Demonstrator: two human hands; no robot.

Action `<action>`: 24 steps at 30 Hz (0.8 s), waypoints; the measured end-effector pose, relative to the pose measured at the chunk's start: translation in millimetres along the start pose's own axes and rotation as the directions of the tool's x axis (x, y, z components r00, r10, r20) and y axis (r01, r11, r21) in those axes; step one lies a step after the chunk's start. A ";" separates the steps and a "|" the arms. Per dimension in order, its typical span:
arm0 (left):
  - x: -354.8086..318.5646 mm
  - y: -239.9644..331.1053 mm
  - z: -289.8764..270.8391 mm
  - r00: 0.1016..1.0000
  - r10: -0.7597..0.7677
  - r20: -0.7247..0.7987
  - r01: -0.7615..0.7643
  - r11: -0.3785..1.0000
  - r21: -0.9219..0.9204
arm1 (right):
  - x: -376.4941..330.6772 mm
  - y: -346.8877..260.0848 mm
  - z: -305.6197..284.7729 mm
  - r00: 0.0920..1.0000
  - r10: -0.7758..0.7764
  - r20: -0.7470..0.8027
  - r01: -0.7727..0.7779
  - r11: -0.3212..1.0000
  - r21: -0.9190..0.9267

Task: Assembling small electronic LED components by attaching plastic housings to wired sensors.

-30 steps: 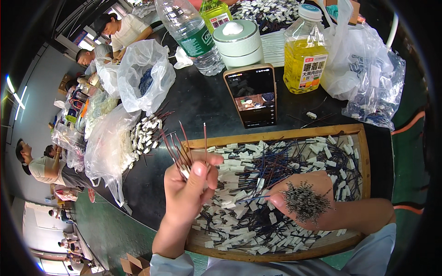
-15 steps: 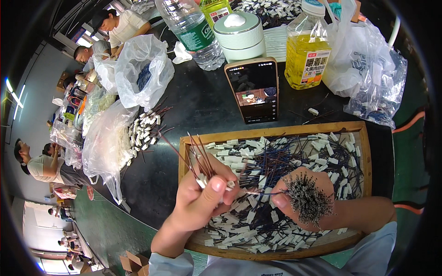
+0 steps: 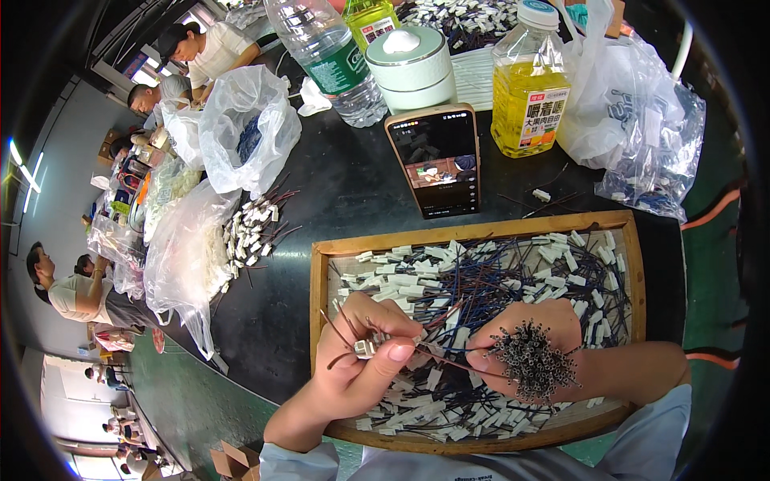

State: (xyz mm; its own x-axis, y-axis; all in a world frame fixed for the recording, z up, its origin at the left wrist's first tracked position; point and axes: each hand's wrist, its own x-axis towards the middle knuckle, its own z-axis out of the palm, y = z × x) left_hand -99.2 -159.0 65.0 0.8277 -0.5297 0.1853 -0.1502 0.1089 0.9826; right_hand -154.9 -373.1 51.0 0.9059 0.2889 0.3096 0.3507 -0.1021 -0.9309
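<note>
My left hand [image 3: 353, 373] is closed on a few brown wires with small white connectors [image 3: 366, 348]; the thumb pinches against the fingers, and the wires fan out to the left. My right hand [image 3: 525, 329] grips a thick bundle of thin wires [image 3: 536, 362], whose dark metal-tipped ends face up in a round cluster. A brown wire and a blue one stretch across the gap between the two hands. Below both hands lies a wooden-framed tray [image 3: 321, 276] filled with loose blue and brown wires bearing white connectors [image 3: 413, 280].
Beyond the tray a phone [image 3: 433, 160] leans against a pale green lidded cup [image 3: 411, 72]. A water bottle [image 3: 329, 60], a yellow drink bottle [image 3: 529, 88] and plastic bags [image 3: 249, 132] stand around. A connector pile [image 3: 250, 228] lies left. People [image 3: 212, 48] sit farther off.
My left hand has turned, so its wires now point left rather than upward. A brown wire now reaches from it to the right-hand bundle. The right hand has barely moved.
</note>
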 end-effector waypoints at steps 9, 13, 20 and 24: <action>1.6 1.5 -4.1 0.950 0.135 0.281 -0.242 0.887 0.393 | -0.9 5.5 2.5 0.998 -0.055 -0.004 0.055 0.998 -0.019; 1.3 4.8 -0.9 0.951 0.107 0.291 -0.233 0.866 0.442 | -0.7 5.2 1.3 0.998 -0.053 -0.020 0.053 0.998 0.034; 3.4 3.7 -3.7 0.967 0.146 0.211 -0.229 0.863 0.450 | -4.0 8.7 7.8 0.993 0.072 -0.091 -0.068 0.997 0.039; 0.9 2.0 -10.1 0.993 0.028 -0.114 -0.004 0.978 0.206 | -5.2 8.8 9.7 0.971 0.018 -0.240 -0.036 0.997 -0.071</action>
State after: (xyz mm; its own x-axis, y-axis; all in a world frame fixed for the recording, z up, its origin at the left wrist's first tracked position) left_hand -93.3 -150.7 67.0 0.8793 -0.4273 0.2105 -0.2619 -0.0647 0.9629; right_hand -158.8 -366.2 39.3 0.9427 0.0504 0.3299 0.3334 -0.1795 -0.9255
